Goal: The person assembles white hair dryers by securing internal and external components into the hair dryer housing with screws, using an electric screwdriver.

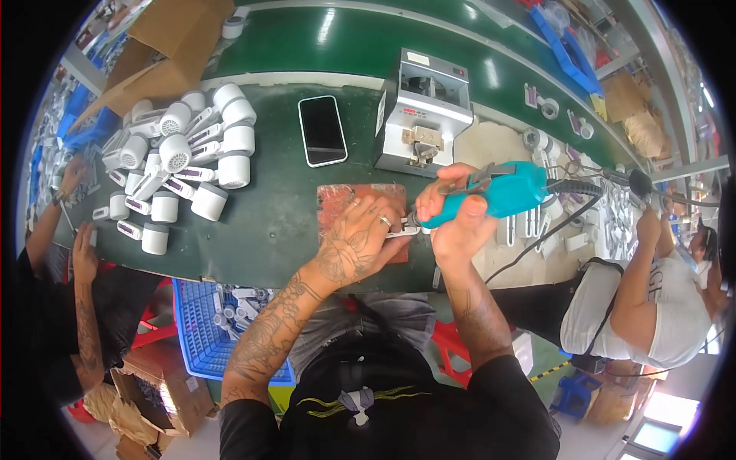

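Note:
My right hand (460,230) is wrapped round a teal electric screwdriver (506,192), which lies nearly level with its tip pointing left. The tip meets the end of a small white plastic part (409,227). My left hand (360,236), a ring on one finger, presses that part down with closed fingers. Most of the part is hidden under this hand. Beneath is a worn red mat (330,198) on the dark green table. Left of the mat lies a pile of white handled housings (175,153) with round, grilled heads, resembling small hair dryers.
A phone (323,130) and a grey metal screw feeder (426,115) stand beyond the mat. The screwdriver's black cable (537,249) runs right. More white parts (537,222) lie there. A blue basket (203,330) sits below the table edge. Co-workers (644,307) flank me on both sides.

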{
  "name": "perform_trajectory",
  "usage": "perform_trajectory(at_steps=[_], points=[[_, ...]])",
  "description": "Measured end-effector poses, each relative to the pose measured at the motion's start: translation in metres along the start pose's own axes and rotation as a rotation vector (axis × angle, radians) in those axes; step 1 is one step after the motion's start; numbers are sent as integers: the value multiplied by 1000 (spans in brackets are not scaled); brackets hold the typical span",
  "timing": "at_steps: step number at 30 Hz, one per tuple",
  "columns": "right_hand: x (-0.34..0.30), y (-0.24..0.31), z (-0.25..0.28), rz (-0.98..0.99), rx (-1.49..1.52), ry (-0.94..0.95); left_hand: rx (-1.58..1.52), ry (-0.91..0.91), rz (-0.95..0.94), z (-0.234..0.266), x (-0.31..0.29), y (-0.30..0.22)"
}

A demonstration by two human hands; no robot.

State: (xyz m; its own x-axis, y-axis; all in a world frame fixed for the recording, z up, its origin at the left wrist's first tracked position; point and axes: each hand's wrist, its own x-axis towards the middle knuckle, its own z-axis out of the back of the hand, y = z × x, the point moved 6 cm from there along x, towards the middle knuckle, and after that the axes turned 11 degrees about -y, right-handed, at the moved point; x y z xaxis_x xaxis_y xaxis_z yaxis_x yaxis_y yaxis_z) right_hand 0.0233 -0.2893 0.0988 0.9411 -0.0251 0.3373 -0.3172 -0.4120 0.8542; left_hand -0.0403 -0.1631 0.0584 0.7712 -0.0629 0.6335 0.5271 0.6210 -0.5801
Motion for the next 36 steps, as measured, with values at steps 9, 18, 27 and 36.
perform_trajectory(at_steps=[9,18,27,36], points=[[-2,3,-1,-9,-102,18,-38,3,35,1,2,-3],[-1,15,1,44,-91,-7,17,27,68,2,8,-5],[74,7,1,222,-217,-74,-5,33,174,4,24,22],[83,-29,-6,225,-90,18,7,106,203,-2,18,29]])
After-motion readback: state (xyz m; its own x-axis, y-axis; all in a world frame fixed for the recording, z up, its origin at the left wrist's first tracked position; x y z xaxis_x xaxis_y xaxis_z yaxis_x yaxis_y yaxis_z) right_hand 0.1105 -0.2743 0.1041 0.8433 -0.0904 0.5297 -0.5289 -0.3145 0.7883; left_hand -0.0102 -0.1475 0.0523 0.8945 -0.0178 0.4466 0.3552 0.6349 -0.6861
